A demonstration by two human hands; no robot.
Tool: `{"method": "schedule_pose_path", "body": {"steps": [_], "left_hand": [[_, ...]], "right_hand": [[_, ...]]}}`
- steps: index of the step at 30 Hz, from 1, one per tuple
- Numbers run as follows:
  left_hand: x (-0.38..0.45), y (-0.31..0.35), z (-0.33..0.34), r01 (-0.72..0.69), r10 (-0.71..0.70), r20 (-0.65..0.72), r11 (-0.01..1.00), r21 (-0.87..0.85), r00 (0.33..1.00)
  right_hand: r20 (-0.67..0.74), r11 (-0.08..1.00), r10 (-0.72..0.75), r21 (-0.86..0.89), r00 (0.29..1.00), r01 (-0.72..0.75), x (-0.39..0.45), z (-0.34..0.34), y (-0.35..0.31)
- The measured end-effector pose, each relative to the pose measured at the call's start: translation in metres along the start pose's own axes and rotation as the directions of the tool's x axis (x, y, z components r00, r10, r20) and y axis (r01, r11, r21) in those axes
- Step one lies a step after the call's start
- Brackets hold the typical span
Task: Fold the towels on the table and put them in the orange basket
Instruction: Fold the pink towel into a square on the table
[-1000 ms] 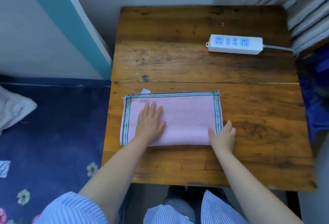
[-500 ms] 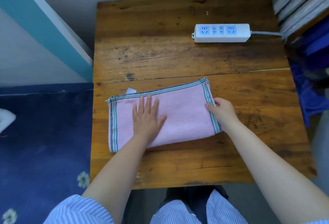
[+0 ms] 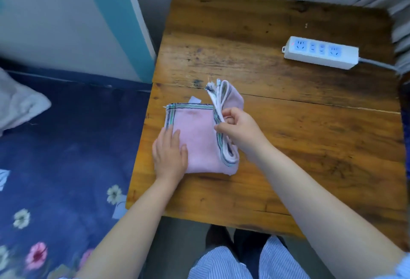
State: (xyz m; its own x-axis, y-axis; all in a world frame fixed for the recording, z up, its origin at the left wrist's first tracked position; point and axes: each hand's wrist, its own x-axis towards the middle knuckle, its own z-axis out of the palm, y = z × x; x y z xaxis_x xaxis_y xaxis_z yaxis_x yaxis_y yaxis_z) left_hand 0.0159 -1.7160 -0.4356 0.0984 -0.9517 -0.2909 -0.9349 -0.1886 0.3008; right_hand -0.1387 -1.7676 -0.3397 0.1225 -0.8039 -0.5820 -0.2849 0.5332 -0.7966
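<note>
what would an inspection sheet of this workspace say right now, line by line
surface: wooden table, worn and stained, with a crack running across it.
job's things: pink towel with striped border, partly folded near the table's left edge; its right end is lifted and being brought over. Orange basket: nothing seen.
clutter: white power strip at the far right of the table.
hands: left hand lies flat on the towel's left part; right hand pinches the lifted right end.
cables: grey cord runs from the power strip off the right edge.
surroundings: blue flowered cloth to the left, with white fabric on it; pale wall with a teal stripe behind.
</note>
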Motion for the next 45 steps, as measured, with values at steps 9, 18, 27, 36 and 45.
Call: {"method": "schedule_pose_path", "body": {"steps": [9, 18, 27, 36, 45], "left_hand": [[-0.036, -0.058, -0.008, 0.300, -0.339, -0.120, 0.917, -0.262, 0.933], [-0.038, -0.052, -0.007, 0.327, -0.440, -0.083, 0.769, -0.550, 0.894], [-0.031, -0.033, 0.005, 0.338, -0.450, -0.074, 0.758, -0.558, 0.890], [-0.026, -0.041, 0.010, 0.379, -0.401, -0.045, 0.892, -0.247, 0.915], [-0.046, -0.039, 0.018, -0.336, 0.276, -0.515, 0.942, -0.024, 0.811]], "right_hand": [[0.075, 0.991, 0.125, -0.047, 0.989, -0.122, 0.040, 0.100, 0.008], [0.179, 0.961, 0.169, 0.189, 0.969, -0.202, 0.047, 0.098, 0.025], [0.186, 0.355, -0.567, -0.824, 0.802, 0.442, 0.063, 0.039, 0.042], [0.238, 0.335, -0.122, -0.904, 0.963, 0.266, 0.073, 0.018, 0.054], [0.334, 0.238, -0.665, -0.753, 0.668, 0.614, -0.005, 0.011, 0.106]]}}
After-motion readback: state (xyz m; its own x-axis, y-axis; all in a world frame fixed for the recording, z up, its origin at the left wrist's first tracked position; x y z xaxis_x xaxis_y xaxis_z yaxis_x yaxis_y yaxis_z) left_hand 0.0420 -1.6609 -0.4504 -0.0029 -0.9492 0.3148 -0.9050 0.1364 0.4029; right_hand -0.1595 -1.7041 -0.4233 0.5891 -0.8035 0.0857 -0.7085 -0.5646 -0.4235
